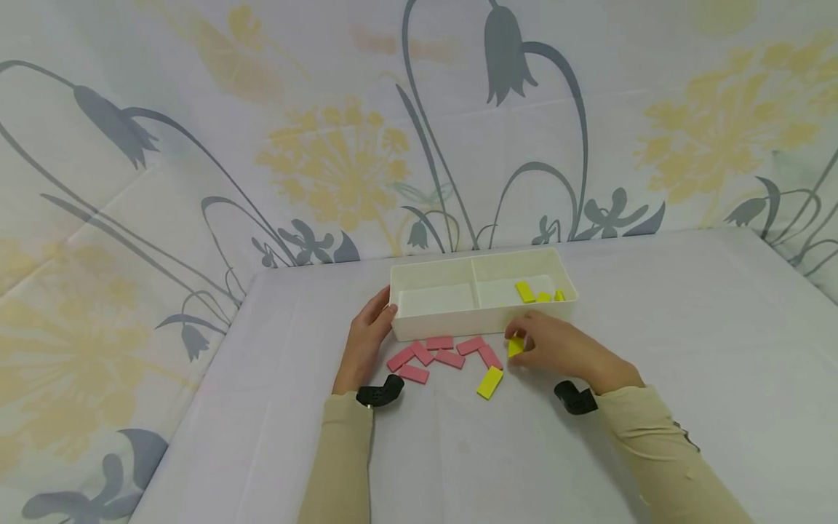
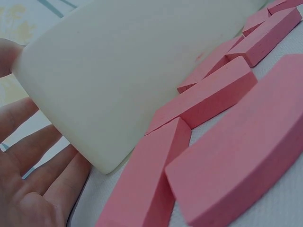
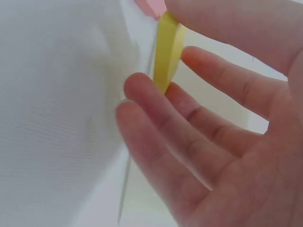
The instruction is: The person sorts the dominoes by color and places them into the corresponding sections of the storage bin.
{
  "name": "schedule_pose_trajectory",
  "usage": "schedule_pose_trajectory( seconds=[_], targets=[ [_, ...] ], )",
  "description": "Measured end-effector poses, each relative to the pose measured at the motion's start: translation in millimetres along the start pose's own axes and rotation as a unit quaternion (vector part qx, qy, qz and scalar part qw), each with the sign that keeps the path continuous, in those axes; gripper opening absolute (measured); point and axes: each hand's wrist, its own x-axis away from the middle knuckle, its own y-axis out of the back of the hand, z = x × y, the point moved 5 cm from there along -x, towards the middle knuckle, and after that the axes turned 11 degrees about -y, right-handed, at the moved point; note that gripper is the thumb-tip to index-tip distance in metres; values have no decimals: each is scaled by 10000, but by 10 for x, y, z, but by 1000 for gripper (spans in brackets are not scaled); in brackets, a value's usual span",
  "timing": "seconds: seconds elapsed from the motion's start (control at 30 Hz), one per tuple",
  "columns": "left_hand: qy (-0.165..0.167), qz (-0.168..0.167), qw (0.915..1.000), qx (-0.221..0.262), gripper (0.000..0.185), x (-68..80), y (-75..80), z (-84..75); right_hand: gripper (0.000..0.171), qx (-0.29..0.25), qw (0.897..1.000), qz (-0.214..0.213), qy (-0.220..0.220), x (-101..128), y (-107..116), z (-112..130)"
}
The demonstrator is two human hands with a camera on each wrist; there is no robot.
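A white two-compartment box (image 1: 432,325) stands on the cloth-covered table. My left hand (image 1: 366,338) rests against its left end; the left wrist view shows the fingers (image 2: 35,146) extended and spread along that end, their tips partly hidden. In front of the box's right half, my right hand (image 1: 559,349) pinches a yellow block (image 1: 516,346) between thumb and fingertips; the right wrist view shows this yellow block (image 3: 166,52) tilted on edge. Another yellow block (image 1: 489,383) lies on the cloth to its left. Several yellow blocks (image 1: 525,292) are inside the right compartment.
Several pink blocks (image 1: 449,358) lie loosely along the box's front, some touching each other, as the pink blocks (image 2: 203,94) in the left wrist view show. A flower-patterned cloth (image 1: 458,145) hangs behind the box. A divider (image 1: 475,285) separates the compartments.
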Motion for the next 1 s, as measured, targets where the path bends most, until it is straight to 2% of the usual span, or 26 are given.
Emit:
schedule_pose_trajectory(
  seconds=[0.13, 0.37, 0.57, 0.83, 1.0],
  targets=[
    [-6, 20, 10000, -81, 46, 13, -15, -48, 27, -100, 9998, -93, 136, 4, 45, 16],
    [-24, 54, 10000, -65, 57, 6, -19, -41, 22, -58, 9989, -272, 387, 27, 81, 24],
    [-9, 46, 10000, -66, 53, 0, -17, -25, 20, 72, 9966, -557, 599, 59, 157, 65],
    [-29, -34, 10000, -54, 56, -60, 28, 207, 21, -113, 9936, -831, 753, 106, 222, 113],
    [-5, -47, 10000, -27, 58, -54, 27, 190, 21, -268, 9911, -1057, 762, 118, 263, 126]
  ],
)
